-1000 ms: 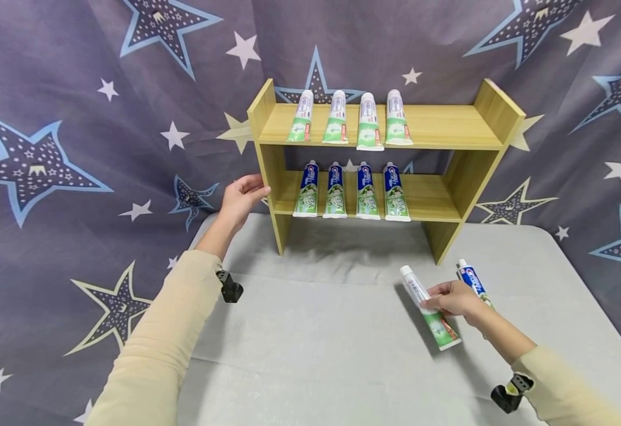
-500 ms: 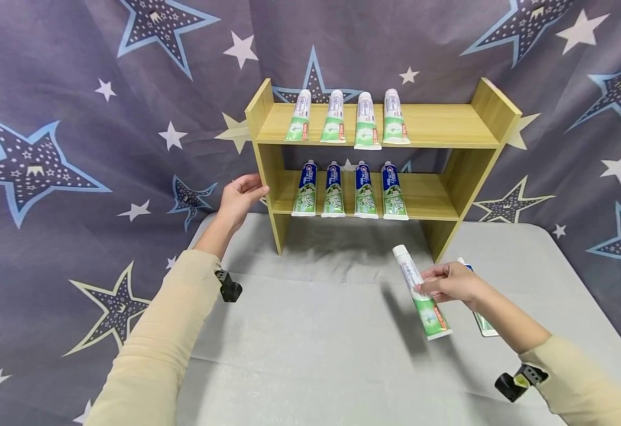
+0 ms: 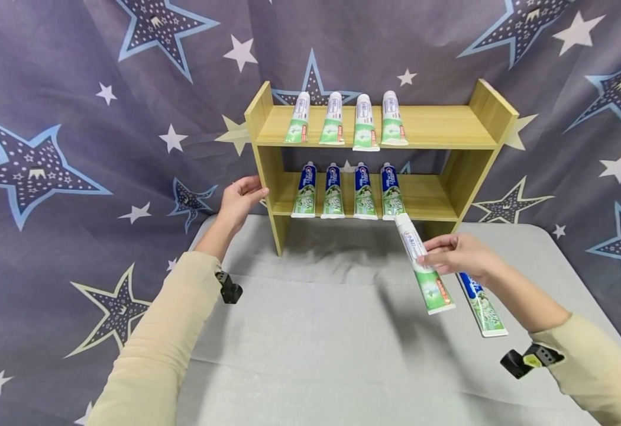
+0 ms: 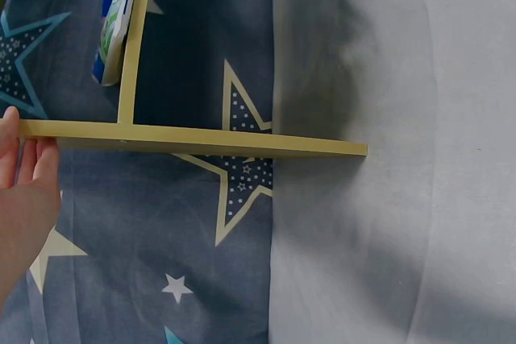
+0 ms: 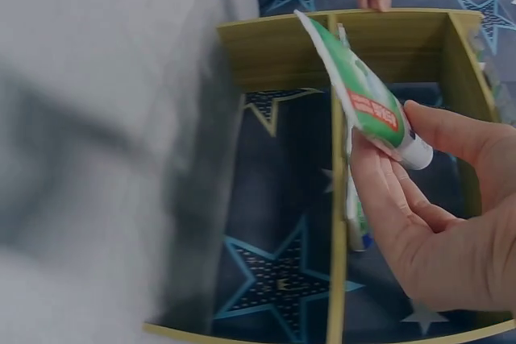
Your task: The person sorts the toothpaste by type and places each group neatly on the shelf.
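My right hand (image 3: 462, 257) pinches a white-and-green toothpaste tube (image 3: 433, 287) between thumb and fingers. The tube is off the table, in front of the shelf's lower right part, with its white cap pointing up toward the shelf. In the right wrist view its green end (image 5: 355, 74) points away from the palm. At the left side panel of the wooden shelf (image 3: 443, 127), my left hand (image 3: 238, 204) grips the panel's edge; the left wrist view has thumb and fingers on either side of the board (image 4: 218, 136).
Several white-and-green tubes (image 3: 365, 127) lie in a row on the top tier. Below, several blue-and-green tubes (image 3: 333, 192) line the second tier. Another blue-and-green tube (image 3: 483, 307) lies on the grey-covered table (image 3: 300, 355), right of the held one. A star-patterned curtain (image 3: 76, 236) hangs behind.
My right hand has lifted the white-and-green toothpaste tube from near the table up toward the shelf. The left hand has stayed at the side panel.
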{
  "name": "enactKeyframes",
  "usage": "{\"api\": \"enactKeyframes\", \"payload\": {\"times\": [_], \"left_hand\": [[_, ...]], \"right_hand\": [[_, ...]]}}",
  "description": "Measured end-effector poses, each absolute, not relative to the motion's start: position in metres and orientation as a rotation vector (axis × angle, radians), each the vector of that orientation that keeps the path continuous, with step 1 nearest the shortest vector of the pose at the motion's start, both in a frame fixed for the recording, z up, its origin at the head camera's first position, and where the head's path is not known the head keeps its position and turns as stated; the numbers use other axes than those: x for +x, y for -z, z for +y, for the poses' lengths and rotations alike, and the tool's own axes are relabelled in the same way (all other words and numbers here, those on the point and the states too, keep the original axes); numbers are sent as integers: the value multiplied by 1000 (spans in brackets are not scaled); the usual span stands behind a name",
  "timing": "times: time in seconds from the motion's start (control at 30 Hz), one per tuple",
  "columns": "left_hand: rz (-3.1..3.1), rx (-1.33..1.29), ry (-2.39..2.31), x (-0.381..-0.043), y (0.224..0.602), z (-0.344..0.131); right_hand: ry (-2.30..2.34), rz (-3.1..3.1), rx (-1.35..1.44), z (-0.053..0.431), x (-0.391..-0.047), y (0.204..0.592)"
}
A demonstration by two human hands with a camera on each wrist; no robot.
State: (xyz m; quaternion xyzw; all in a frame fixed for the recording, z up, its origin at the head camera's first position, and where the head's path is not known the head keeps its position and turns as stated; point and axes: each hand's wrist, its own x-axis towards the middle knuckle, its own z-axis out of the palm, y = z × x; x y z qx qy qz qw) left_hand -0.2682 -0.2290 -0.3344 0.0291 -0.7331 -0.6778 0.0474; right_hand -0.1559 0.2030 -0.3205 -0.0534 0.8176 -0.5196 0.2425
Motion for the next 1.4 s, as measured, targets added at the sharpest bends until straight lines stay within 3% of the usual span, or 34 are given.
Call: {"api": "enactKeyframes", "payload": {"times": [0.97, 1.4], "left_hand": [[-2255, 133, 2072, -267, 334, -227], [-2193, 138, 2133, -265, 333, -227]], "right_hand": [[1602, 2441, -100, 209, -185, 212], [2064, 2157, 200, 194, -229, 179]]}}
